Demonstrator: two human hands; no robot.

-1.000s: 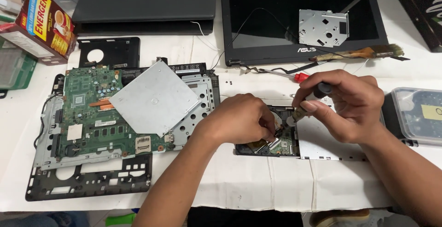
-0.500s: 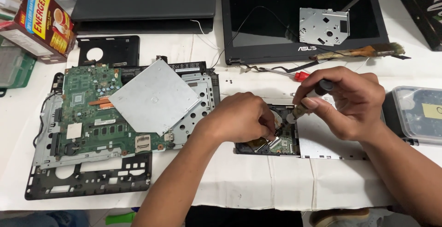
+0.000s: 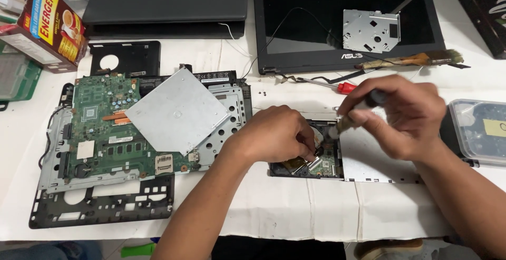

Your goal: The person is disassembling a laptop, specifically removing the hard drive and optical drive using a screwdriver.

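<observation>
Hands meet over a small opened drive (image 3: 321, 160) lying on the white paper near the middle of the table (image 3: 316, 212). The left hand (image 3: 276, 133) rests on the drive's left side, fingers curled down and pinching at something inside it; what sits between the fingertips is hidden, so I cannot tell whether they actually grip anything. The right hand (image 3: 403, 115) is clenched around a dark-handled screwdriver (image 3: 363, 107), thumb and fingers wrapped tight on the handle, with the tip angled down and left into the drive's open top, close beside the left fingertips.

Left of the hands lies a stripped laptop base (image 3: 100, 207) with its green circuit board (image 3: 105, 123) exposed, and a flat silver metal plate (image 3: 176, 110) rests tilted across it. Farther back sits a closed black laptop (image 3: 163, 2) on the left and a detached screen panel (image 3: 342, 17) on the right, with a small perforated metal bracket (image 3: 371, 31) on it. A red-handled screwdriver (image 3: 337, 85) and a brush (image 3: 421, 59) lie just beyond the right hand. A clear plastic box (image 3: 479, 131) stands at the right edge.
</observation>
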